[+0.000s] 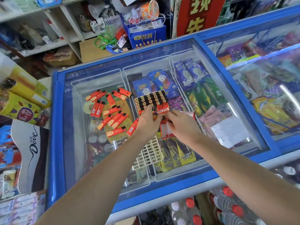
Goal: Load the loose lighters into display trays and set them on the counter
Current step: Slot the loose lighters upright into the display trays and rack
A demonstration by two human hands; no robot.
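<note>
Our left hand (146,123) is curled around a couple of black-capped lighters (155,112), right at the near edge of the red cardboard display tray (151,101) mid-frame, which is already mostly packed with upright lighters. Our right hand (180,125) pinches a red-and-white cardboard flap (166,131) just below that tray. Loose red plastic lighters (112,111) lie scattered left of centre on the blue-framed glass freezer lid (100,73). A white plastic grid insert (148,154) sits on the glass between our forearms, lower centre.
</note>
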